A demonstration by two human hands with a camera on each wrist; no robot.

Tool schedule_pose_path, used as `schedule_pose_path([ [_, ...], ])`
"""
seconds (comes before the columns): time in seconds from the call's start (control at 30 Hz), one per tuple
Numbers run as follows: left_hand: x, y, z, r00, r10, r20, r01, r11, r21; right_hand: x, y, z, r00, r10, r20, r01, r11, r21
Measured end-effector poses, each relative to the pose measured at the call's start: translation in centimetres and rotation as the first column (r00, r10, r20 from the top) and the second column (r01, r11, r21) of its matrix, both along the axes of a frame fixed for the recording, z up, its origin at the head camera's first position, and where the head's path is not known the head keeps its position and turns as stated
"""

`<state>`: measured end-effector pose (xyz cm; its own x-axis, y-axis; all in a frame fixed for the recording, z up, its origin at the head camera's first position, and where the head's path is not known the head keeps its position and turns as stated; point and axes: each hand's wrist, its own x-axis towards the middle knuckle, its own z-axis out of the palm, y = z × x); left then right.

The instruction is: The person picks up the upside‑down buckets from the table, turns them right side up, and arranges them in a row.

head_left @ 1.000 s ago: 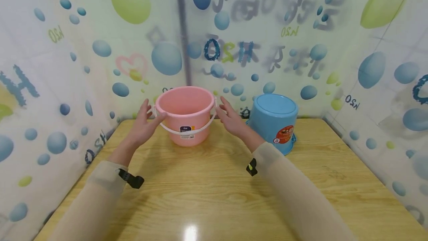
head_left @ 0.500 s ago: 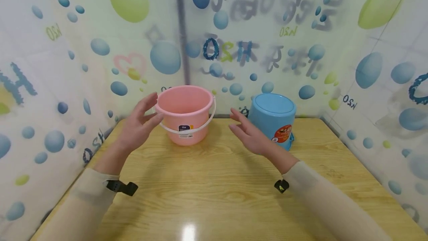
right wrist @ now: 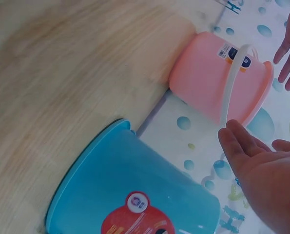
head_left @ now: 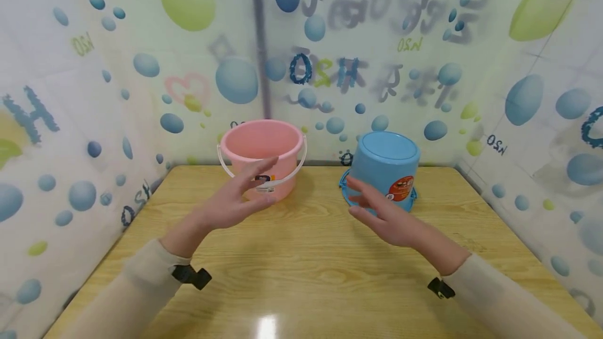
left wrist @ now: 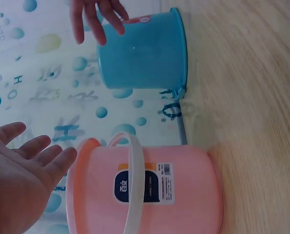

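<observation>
A pink bucket point(head_left: 282, 164) stands upright at the back of the wooden table, its white handle point(head_left: 301, 164) hanging down across the front. To its right a blue bucket point(head_left: 372, 171) sits upside down, with a red label facing forward. My left hand point(head_left: 231, 200) hovers in front of the pink bucket with fingers extended, holding nothing, and hides part of its label. In front of the blue bucket hangs my right hand point(head_left: 386, 216), its fingers loosely extended and nothing in them. The left wrist view shows the pink bucket's label point(left wrist: 166, 183) and handle close up.
Wooden table point(head_left: 311, 276) spreads in front of both buckets. A patterned wall sheet point(head_left: 377, 41) with bubbles and lettering rises behind the table, and similar sheets enclose both sides. Each wrist carries a black strap device point(head_left: 190, 276).
Both hands have come away from the pink bucket's sides. The left moved right and nearer, across its front; the right moved right to before the blue bucket. Both buckets stayed in place.
</observation>
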<state>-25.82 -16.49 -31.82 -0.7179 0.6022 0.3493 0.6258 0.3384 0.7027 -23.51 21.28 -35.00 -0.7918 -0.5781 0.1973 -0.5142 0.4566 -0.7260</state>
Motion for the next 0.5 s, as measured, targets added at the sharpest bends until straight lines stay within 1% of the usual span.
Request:
schedule_pose_path([
  [0.07,0.1,0.9,-0.3,0.999,-0.036,0.002,0.036,0.999,-0.013,0.4,0.8,-0.3,1.000,-0.009,-0.001,0.009,1.000,0.014],
  [0.13,0.2,1.8,-0.6,0.998,-0.057,0.022,0.058,0.998,-0.029,0.8,1.5,-0.6,1.000,-0.021,0.000,0.021,1.000,0.022],
  [0.2,0.4,2.6,-0.9,0.996,-0.065,0.053,0.068,0.996,-0.049,1.1,2.2,-0.8,0.999,-0.036,0.002,0.036,0.999,0.033],
  [0.3,0.6,3.7,-1.5,0.994,-0.080,0.078,0.086,0.994,-0.072,1.4,3.0,-1.1,0.999,-0.051,0.008,0.051,0.998,0.039],
  [0.5,0.5,5.8,-2.9,0.987,-0.136,0.081,0.144,0.984,-0.105,2.0,4.7,-1.6,0.997,-0.076,0.021,0.074,0.996,0.054],
])
